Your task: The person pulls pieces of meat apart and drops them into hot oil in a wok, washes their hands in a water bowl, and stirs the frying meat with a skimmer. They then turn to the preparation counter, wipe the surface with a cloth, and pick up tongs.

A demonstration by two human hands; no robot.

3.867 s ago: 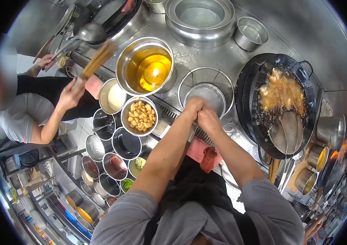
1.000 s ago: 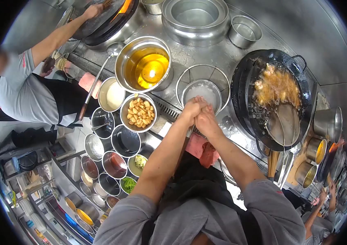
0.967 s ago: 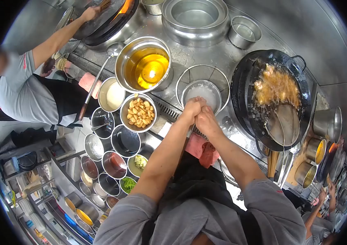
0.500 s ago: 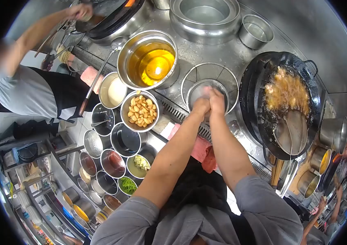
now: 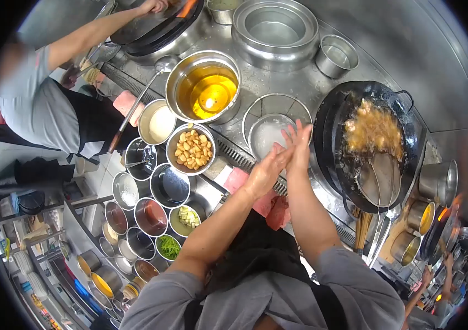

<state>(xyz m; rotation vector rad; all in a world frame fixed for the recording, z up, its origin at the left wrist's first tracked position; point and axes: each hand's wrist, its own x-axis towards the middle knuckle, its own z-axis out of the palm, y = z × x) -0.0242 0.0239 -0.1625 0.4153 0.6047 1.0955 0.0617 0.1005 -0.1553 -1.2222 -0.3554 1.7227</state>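
My left hand (image 5: 267, 169) and my right hand (image 5: 299, 145) press together palm to palm, fingers stretched out, over the near right edge of a metal bowl (image 5: 266, 133). Neither one grips anything. The bowl has a pale, cloudy content and sits within a round wire strainer (image 5: 277, 94) on the steel counter. To the right, pieces of food (image 5: 374, 131) fry in bubbling oil in a black wok (image 5: 330, 159). A mesh skimmer (image 5: 379, 179) rests in the wok's near side.
Left of the strainer stand a pot of yellow oil (image 5: 212, 96), a bowl of golden chunks (image 5: 192, 151) and several containers of ingredients. A ladle (image 5: 135, 104) lies across the rail. Pink cloths (image 5: 264, 201) lie along the near edge. A co-worker (image 5: 41, 110) stands at another wok, upper left.
My hands have risen out of the bowl and moved toward me and to the right, with fingers now extended. The bowl's content shows more. The co-worker's arm has shifted right.
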